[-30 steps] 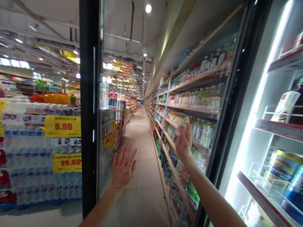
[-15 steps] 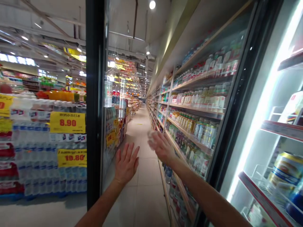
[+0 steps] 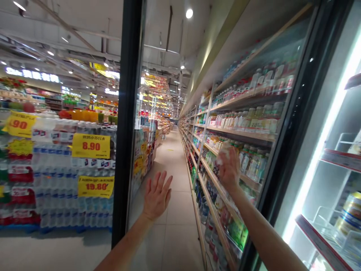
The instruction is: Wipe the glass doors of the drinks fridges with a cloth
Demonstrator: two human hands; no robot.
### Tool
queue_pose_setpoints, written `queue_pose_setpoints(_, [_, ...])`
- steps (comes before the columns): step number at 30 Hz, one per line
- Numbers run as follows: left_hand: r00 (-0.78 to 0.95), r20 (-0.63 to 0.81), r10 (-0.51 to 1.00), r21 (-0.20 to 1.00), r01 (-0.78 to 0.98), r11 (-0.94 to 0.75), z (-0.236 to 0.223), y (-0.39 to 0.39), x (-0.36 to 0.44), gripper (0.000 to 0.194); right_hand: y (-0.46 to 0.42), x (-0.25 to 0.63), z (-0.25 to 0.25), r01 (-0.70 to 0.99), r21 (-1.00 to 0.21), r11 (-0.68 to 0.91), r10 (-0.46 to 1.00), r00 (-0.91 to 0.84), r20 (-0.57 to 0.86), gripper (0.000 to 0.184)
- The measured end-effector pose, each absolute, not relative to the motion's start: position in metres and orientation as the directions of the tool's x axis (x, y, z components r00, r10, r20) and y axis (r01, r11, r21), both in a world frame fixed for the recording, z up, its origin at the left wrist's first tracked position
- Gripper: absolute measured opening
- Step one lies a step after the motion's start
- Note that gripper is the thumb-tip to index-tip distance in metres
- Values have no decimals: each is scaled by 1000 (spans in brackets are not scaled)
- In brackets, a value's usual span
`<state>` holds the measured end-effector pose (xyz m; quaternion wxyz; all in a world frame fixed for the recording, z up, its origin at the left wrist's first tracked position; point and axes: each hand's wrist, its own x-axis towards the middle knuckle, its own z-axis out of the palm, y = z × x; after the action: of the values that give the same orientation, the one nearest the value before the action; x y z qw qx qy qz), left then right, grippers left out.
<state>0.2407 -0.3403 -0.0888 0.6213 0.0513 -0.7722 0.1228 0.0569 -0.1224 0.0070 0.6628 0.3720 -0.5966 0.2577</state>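
A glass door with a black frame [image 3: 131, 94] stands swung out in front of me. My left hand [image 3: 158, 197] lies with fingers spread and palm against the pane, left of its middle. Farther right, my right hand [image 3: 229, 169] is at the same pane, its fingers closed over a crumpled white cloth [image 3: 222, 153] that looks soft, perhaps a tissue. Motion blurs this hand and the cloth, so its exact kind is unclear. Shelves of bottles [image 3: 258, 122] show in the glass behind both hands.
A lit refrigerator with wire-fronted shelves [image 3: 321, 241] and cans [image 3: 349, 214] is close on the right. Left of the door stand stacked packs of bottled water [image 3: 62, 188] with yellow price signs [image 3: 90, 146]. A tiled floor [image 3: 177, 241] appears through the glass.
My right hand has swept right across the pane with the white cloth. My left hand stays on the glass. The view has turned slightly left.
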Motion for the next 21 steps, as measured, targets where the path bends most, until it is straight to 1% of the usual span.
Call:
queue_pose_setpoints(1, [-223,972,68,-121,-231,965,-88,-340,240,56,-110,44,16,-787,14,617,84,84,993,48])
queue_pose_setpoints(2, [-224,972,64,-117,-230,966,-88,-339,240,55,-102,34,26,-778,-143,611,251,19,968,48])
queue_pose_setpoints(3, [-224,973,62,-114,-228,967,-88,-339,240,53,-99,29,33,-771,-246,588,359,-24,933,48])
queue_pose_setpoints(4, [-220,974,63,-114,-228,967,-88,-339,239,51,-101,30,37,-773,-280,569,396,-40,917,48])
queue_pose_setpoints(5, [-213,975,68,-117,-228,967,-89,-339,239,49,-108,36,37,-789,-237,567,358,-24,933,48])
queue_pose_setpoints(6, [-208,975,77,-125,-229,965,-90,-340,239,48,-118,45,34,-812,-115,573,237,29,971,47])
queue_pose_setpoints(7, [-207,974,94,-141,-229,963,-91,-340,239,47,-129,55,29,-825,46,563,73,105,992,47])
queue_pose_setpoints(8, [-204,973,110,-156,-230,961,-92,-340,241,46,-138,65,24,-817,227,529,-122,192,974,46])
queue_pose_setpoints(9, [-201,972,119,-165,-231,959,-91,-339,242,45,-144,71,21,-797,351,491,-256,252,933,46])
queue_pose_setpoints(10, [-203,971,123,-168,-223,960,-88,-339,245,44,-146,73,21,-780,400,480,-314,274,909,46])
queue_pose_setpoints(11, [-207,970,125,-168,-206,964,-83,-338,248,42,-143,71,24,-774,375,511,-289,257,922,46])
queue_pose_setpoints(12, [-207,971,124,-163,-186,969,-75,-336,251,42,-137,65,30,-775,278,567,-184,210,960,47])
queue_pose_setpoints(13, [-199,972,122,-157,-170,973,-64,-335,253,41,-130,58,38,-777,135,615,-26,152,988,47])
queue_pose_setpoints(14, [-188,974,123,-154,-160,975,-50,-335,255,42,-125,53,47,-775,-3,632,129,101,986,48])
queue_pose_setpoints(15, [-171,977,127,-155,-164,974,-33,-335,255,43,-124,50,55,-774,-100,625,238,67,969,49])
queue_pose_setpoints(16, [-147,981,123,-150,-191,970,-17,-335,254,45,-128,52,60,-780,-139,610,288,55,956,50])
queue_pose_setpoints(17, [-143,984,107,-138,-225,965,-1,-337,252,47,-136,58,63,-794,-122,595,282,64,957,50])
queue_pose_setpoints(18, [-143,986,91,-126,-255,959,13,-338,250,50,-147,69,62,-811,-53,583,218,93,971,51])
queue_pose_setpoints(20, [-148,987,66,-109,-305,946,32,-340,245,55,-170,92,55,-827,167,537,-21,185,983,50])
queue_pose_setpoints(21, [-146,988,60,-104,-320,942,36,-340,244,57,-176,99,52,-820,262,508,-132,226,965,49])
